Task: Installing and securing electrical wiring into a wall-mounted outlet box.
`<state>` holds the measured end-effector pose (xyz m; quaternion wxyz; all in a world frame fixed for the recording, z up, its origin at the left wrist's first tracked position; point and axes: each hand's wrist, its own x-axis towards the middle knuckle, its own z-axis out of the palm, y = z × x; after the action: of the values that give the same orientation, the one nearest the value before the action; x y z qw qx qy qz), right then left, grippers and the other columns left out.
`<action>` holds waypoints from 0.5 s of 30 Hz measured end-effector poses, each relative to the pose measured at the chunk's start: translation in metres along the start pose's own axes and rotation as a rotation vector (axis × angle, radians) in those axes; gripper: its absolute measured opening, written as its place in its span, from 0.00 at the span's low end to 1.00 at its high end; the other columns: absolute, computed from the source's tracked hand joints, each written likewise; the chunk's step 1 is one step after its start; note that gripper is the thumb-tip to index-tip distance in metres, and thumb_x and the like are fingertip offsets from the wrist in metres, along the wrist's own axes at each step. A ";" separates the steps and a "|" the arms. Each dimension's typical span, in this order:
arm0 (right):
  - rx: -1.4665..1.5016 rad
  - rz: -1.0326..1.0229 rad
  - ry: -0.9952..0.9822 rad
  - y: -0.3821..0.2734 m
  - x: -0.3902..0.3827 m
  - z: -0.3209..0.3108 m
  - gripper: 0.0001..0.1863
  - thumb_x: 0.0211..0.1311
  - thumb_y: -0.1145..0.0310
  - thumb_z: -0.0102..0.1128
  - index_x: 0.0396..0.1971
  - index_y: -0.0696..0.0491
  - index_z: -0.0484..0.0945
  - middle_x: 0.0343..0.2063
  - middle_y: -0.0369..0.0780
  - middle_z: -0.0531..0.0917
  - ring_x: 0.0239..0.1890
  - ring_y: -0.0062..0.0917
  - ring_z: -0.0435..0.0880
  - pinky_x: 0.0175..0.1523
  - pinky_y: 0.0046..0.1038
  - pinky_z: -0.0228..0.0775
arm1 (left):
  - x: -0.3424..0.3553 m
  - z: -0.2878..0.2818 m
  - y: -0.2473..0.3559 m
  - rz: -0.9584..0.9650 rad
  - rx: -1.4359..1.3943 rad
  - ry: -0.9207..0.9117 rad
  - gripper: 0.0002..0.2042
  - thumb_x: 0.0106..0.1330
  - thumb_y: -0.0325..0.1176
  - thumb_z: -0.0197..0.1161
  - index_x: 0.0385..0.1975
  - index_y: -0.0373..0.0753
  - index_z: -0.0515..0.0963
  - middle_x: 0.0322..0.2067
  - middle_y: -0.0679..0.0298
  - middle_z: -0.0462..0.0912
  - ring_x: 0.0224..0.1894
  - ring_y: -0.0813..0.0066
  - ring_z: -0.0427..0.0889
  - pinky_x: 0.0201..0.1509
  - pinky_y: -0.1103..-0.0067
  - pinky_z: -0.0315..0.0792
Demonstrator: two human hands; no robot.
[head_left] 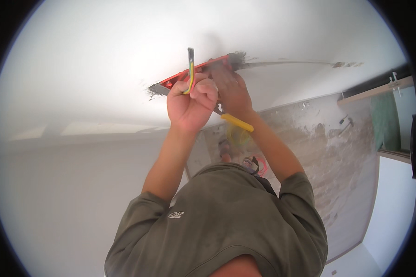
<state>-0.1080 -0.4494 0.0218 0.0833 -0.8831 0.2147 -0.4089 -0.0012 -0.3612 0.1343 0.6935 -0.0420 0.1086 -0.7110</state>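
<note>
Left hand (189, 104) pinches the wires between thumb and fingers, a closed grip; right hand (231, 92) is against the red box with fingers partly hidden, so cannot tell whether it clenches anything. Red box (171, 82) is in the wall, partly behind both hands; looks like stiff, light plastic, rim maybe brittle; best held by its side walls. Pliers (237, 122), yellow handle showing below the right hand, head mostly hidden; probably heaviest for their size, stiff, the handle smooth and the surer place to hold. Wires (191, 69) stick up in front of the box, dark at the tip, yellow-green lower down; likely light, springy, bendable, easy to nick; hold on the coloured length, below the tip.

Edges and room: white wall (125, 46) runs broad and flat above and left of the box, open for the hands; stained floor (328, 138) spreads below right, well apart from the box; filled groove (286, 63) runs right from the box; rough grey patch (238, 57) at the box's right end, likely gritty; tightest room is between the two hands, just beside each other.
</note>
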 end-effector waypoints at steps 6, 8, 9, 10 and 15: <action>-0.014 0.024 0.075 -0.010 0.003 0.003 0.33 0.53 0.75 0.54 0.62 0.57 0.60 0.57 0.46 0.73 0.60 0.34 0.72 0.63 0.40 0.56 | -0.028 0.016 -0.012 0.001 0.123 0.113 0.21 0.60 0.24 0.49 0.56 0.31 0.65 0.22 0.70 0.67 0.22 0.79 0.62 0.33 0.82 0.64; -0.047 0.059 0.110 -0.020 0.007 0.008 0.31 0.53 0.74 0.54 0.60 0.57 0.63 0.57 0.45 0.74 0.60 0.33 0.72 0.63 0.40 0.55 | -0.036 0.015 -0.005 -0.013 0.178 0.163 0.22 0.65 0.25 0.49 0.60 0.31 0.63 0.22 0.71 0.67 0.21 0.81 0.61 0.30 0.84 0.64; -0.084 0.099 0.143 -0.024 0.008 0.010 0.28 0.53 0.74 0.54 0.58 0.56 0.66 0.56 0.45 0.74 0.59 0.32 0.73 0.63 0.40 0.54 | -0.042 0.012 0.003 0.030 0.303 0.245 0.18 0.65 0.27 0.49 0.56 0.33 0.66 0.21 0.71 0.67 0.20 0.82 0.61 0.27 0.83 0.62; -0.083 0.100 0.142 -0.027 0.011 0.012 0.28 0.53 0.74 0.54 0.58 0.56 0.66 0.56 0.45 0.74 0.59 0.32 0.73 0.63 0.40 0.54 | -0.047 0.012 0.010 0.072 0.427 0.328 0.15 0.66 0.29 0.49 0.52 0.36 0.70 0.19 0.72 0.67 0.19 0.83 0.61 0.25 0.83 0.59; -0.218 0.186 0.180 -0.039 0.023 0.018 0.19 0.53 0.72 0.54 0.47 0.54 0.77 0.53 0.40 0.77 0.57 0.28 0.74 0.62 0.39 0.54 | -0.076 0.015 0.033 0.033 0.603 0.304 0.09 0.70 0.33 0.50 0.43 0.36 0.72 0.14 0.75 0.65 0.16 0.85 0.60 0.18 0.86 0.55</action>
<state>-0.0689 -0.4248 0.0380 0.0051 -0.8231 0.3449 -0.4512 0.0365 -0.2878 0.1494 0.6618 0.2733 -0.0037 -0.6981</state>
